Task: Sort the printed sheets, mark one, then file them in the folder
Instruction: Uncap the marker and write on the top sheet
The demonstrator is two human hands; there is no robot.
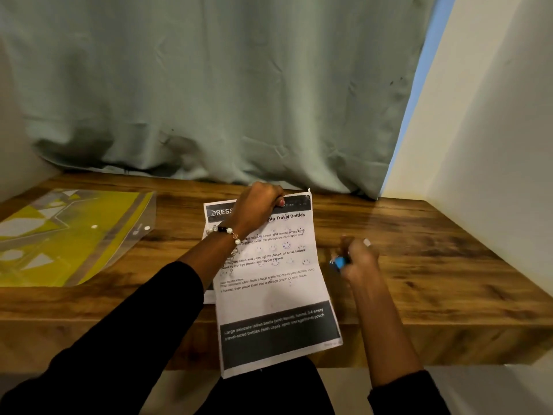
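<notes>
Grey-green curtain (209, 85) hangs behind a wooden table (419, 265), with a pale wall (493, 145) closing in on the right. On the table, the left hand (257, 208) curls its fingers over the top edge of the printed sheets (275, 295) and grips them there; a beaded bracelet (227, 235) circles that wrist above a black sleeve (134, 324). The top sheet carries printed text, small pen-drawn smiley faces between the lines, and dark bands at head and foot. Its lower part hangs past the near edge of the table, and a second sheet's edge peeks out at the left underneath. Just right of the sheets, the right hand (359, 262) is blurred but closes around a blue pen (339, 262), held above the wood. Far left on the table, well apart from the sheets, lies a clear plastic folder (74, 235) with yellow and grey patterned contents and a snap button on its flap.
</notes>
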